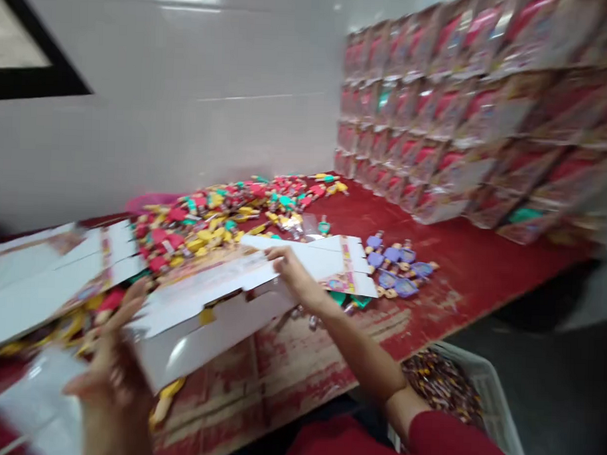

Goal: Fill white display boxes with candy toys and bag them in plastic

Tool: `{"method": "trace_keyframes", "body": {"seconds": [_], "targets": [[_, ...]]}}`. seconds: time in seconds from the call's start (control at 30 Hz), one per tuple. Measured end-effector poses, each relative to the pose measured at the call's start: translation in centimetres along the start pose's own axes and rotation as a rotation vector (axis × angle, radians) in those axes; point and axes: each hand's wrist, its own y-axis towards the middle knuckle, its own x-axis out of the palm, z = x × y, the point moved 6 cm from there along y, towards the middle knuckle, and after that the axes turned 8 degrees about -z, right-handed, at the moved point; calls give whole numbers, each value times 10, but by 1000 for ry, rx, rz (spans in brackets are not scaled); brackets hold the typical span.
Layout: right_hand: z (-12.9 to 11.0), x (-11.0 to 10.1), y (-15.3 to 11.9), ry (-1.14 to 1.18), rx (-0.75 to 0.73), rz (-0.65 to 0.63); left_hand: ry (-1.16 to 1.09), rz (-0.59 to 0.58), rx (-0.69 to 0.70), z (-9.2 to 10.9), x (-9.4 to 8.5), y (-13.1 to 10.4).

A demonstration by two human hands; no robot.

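A white cardboard box (206, 307), with a printed edge and a clear glossy film side, is tilted above the table in front of me. My right hand (294, 273) grips the far right corner of it, fingers bent over the upper edge. At the box's left end is my left hand (117, 367), smeared by motion; its thumb and fingers are spread, and whether it touches the box I cannot tell. Beyond my right hand another flat white carton piece (317, 254) lies on small toy pieces. More white cartons (47, 278) lie at the left.
Small red, yellow and green figures (214, 231) are heaped along the wall. Purple pieces (396, 267) lie to the right on the worn red table (456, 259). Packed boxes (427, 119) are stacked at the right. Below the edge stands a white crate (501, 407) of small dark pieces.
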Motion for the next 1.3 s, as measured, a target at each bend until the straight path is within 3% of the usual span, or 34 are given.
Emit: {"method": "trace_keyframes", "body": {"seconds": [0.07, 0.13, 0.2, 0.27, 0.4, 0.53, 0.73, 0.93, 1.13, 1.2, 1.3], "targets": [[6, 0, 2, 48, 105, -132, -59, 17, -46, -1, -9, 1], [9, 2, 4, 20, 119, -212, -62, -61, -85, 0, -13, 3], [9, 3, 4, -88, 70, -167, 74, -170, -94, 4, -13, 4], [9, 4, 1, -184, 20, -54, 263, -200, -63, 10, -12, 2], [10, 11, -3, -296, -60, 115, 453, -118, 45, 19, -7, -1], [11, 13, -2, -381, -122, 195, 522, -75, 80, 17, -2, -1], [8, 14, -2, -448, -170, 190, 561, -21, 105, 16, -5, -8], [2, 19, -4, -547, -192, 60, 677, -53, 123, 21, -4, -14], [2, 19, -8, -590, -238, 155, 678, -57, 196, 19, 1, -15], [-4, 20, -7, -566, -251, 119, 685, -27, 216, 29, 1, -20], [-4, 20, -5, -412, -279, 52, 647, -19, 266, 61, 2, -35]]}}
